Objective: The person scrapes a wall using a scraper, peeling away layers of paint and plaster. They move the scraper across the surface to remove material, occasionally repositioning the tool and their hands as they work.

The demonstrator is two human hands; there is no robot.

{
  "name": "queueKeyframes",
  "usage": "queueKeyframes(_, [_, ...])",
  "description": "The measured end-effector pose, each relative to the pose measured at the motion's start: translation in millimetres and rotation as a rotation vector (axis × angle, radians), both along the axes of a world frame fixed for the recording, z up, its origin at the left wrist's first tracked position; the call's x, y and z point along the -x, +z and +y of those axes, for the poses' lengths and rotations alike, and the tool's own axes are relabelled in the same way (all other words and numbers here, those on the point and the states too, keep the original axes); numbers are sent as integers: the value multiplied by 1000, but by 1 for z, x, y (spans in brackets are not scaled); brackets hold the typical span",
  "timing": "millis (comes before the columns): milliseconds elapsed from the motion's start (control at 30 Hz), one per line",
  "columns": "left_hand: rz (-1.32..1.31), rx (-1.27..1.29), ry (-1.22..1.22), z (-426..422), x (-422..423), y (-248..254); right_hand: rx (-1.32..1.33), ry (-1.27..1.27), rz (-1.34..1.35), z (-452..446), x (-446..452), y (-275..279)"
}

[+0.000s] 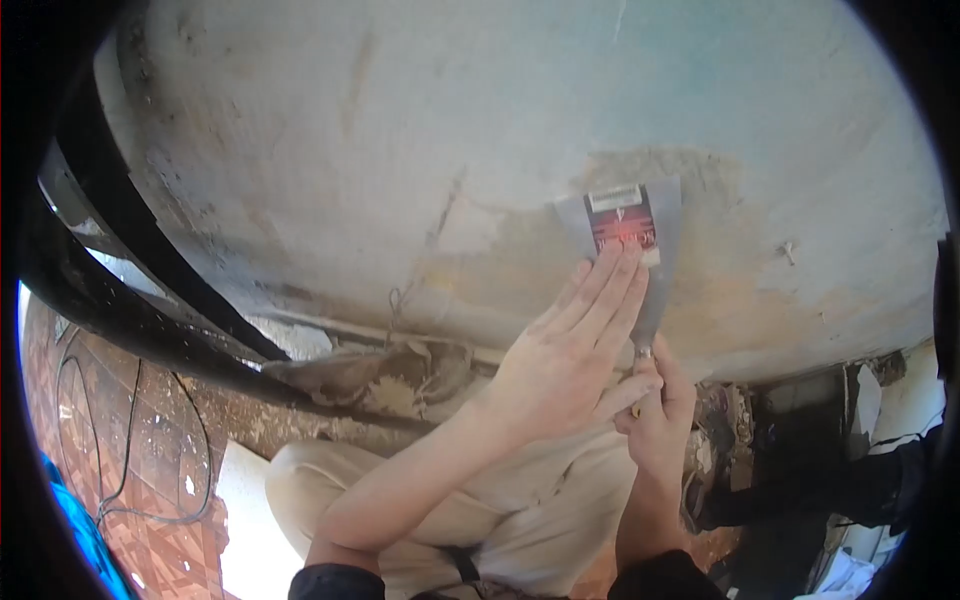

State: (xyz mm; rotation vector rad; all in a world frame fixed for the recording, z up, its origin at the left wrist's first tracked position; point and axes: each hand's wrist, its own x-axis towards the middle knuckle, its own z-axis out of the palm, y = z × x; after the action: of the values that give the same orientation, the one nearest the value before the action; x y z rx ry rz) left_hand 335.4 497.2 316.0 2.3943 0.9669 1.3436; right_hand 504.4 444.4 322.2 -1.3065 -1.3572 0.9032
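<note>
A wide putty knife with a red and black label on its grey blade is held up against the wall. My right hand is wrapped around its handle from below. The fingers of my left hand lie stretched out and flat on the blade, over the lower part of the label, with the thumb near the handle. Around the blade the wall has a bare, brownish patch where the paint layer is gone. The blade's front edge is at the upper part of this patch.
Dark pipes run diagonally on the left. Plaster debris lies along the wall's foot. A thin cable lies on the parquet floor. On the right is a dark-clothed leg. A small fixing sticks out of the wall.
</note>
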Motion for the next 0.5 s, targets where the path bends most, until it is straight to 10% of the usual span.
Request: queueKeyframes(500, [-56,-3,-58,5,-5,-7,27,67,-269,13,-10,8])
